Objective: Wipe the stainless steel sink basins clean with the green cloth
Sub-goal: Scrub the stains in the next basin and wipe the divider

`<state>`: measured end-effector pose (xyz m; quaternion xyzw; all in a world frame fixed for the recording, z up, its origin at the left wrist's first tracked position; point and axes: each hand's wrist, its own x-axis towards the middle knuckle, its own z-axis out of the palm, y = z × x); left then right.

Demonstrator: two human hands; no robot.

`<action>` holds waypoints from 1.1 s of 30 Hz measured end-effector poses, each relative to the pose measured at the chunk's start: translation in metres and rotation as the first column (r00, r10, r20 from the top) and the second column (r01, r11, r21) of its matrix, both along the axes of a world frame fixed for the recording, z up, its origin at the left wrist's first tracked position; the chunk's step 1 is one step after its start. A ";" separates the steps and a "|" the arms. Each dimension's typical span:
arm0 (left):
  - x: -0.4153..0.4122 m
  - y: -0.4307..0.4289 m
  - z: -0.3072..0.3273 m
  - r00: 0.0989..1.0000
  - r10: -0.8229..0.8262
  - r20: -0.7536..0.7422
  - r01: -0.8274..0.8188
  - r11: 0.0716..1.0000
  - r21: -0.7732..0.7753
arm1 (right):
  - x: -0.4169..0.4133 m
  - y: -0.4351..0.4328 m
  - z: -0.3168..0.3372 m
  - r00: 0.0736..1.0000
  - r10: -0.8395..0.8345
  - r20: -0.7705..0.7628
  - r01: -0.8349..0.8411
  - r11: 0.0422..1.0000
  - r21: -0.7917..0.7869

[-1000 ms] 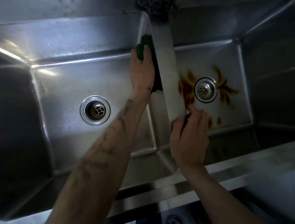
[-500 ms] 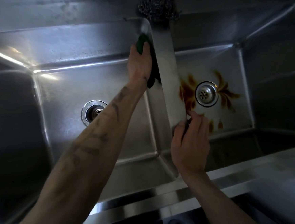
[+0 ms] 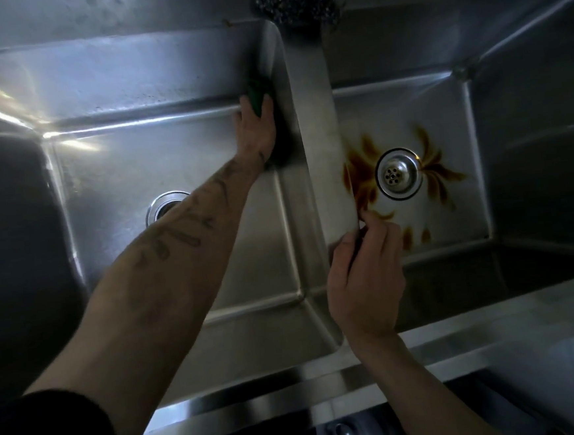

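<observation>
A double stainless steel sink fills the view. My left hand (image 3: 257, 130) presses the green cloth (image 3: 258, 92) flat against the right wall of the left basin (image 3: 157, 159), near its back corner. Only the cloth's top edge shows above my fingers. My right hand (image 3: 364, 276) grips the front end of the divider (image 3: 320, 139) between the basins, thumb on top and fingers curled over the right side. The right basin (image 3: 449, 112) has brown streaks (image 3: 361, 173) spreading around its drain (image 3: 398, 173).
A dark steel wool scourer (image 3: 296, 0) sits on the back ledge above the divider. The left basin's drain (image 3: 163, 208) is partly hidden by my forearm. The sink's front rim (image 3: 326, 382) runs across the bottom, with a round metal fitting (image 3: 344, 434) below it.
My left hand has slid the green cloth along the left basin's right wall toward the back corner. My right hand has kept its hold on the divider.
</observation>
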<state>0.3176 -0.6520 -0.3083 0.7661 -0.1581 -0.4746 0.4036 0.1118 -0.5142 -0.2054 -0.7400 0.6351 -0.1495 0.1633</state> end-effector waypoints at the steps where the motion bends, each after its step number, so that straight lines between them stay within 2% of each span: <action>1: -0.002 0.005 -0.007 1.000 -0.015 -0.010 0.015 1.000 0.003 | 0.000 0.000 0.000 1.000 0.003 0.000 -0.003 1.000 0.000; 4: -0.013 0.027 -0.031 0.999 -0.047 -0.022 0.048 0.997 0.066 | 0.001 0.000 0.001 1.000 0.011 0.006 -0.011 1.000 0.001; 6: -0.030 0.056 -0.027 0.995 -0.094 -0.041 0.099 0.988 0.123 | 0.001 0.000 0.002 1.000 0.009 0.004 -0.009 1.000 0.000; 13: -0.109 0.169 -0.025 0.953 -0.190 -0.236 0.250 0.934 0.255 | 0.001 0.000 0.003 1.000 0.001 -0.011 -0.001 1.000 0.017; 16: -0.123 0.199 -0.039 0.906 -0.252 -0.339 0.350 0.897 0.270 | 0.002 0.000 0.002 1.000 0.000 -0.004 0.000 1.000 0.006; 19: -0.120 0.201 -0.032 0.880 -0.285 -0.379 0.392 0.887 0.242 | 0.001 0.000 0.003 1.000 0.001 -0.006 -0.001 1.000 0.004; 23: -0.115 0.198 0.010 0.865 -0.183 -0.468 0.298 0.936 0.186 | 0.002 -0.001 0.004 1.000 -0.007 -0.011 0.008 1.000 0.021; 25: -0.113 0.203 0.045 0.844 -0.118 -0.522 0.209 0.971 0.119 | 0.002 0.000 0.004 1.000 -0.016 -0.014 0.016 1.000 0.024; 27: -0.115 0.205 0.067 0.827 -0.036 -0.562 0.126 0.985 0.121 | 0.003 0.000 0.005 1.000 -0.016 -0.011 0.016 1.000 0.027; 30: -0.117 0.195 0.083 0.874 0.044 -0.484 0.022 0.991 0.130 | 0.003 -0.001 0.005 1.000 -0.027 -0.011 0.027 0.999 0.040; 33: -0.104 0.164 0.091 0.928 0.076 -0.365 -0.064 0.997 0.045 | 0.002 -0.001 0.006 1.000 -0.019 -0.005 0.019 0.999 0.034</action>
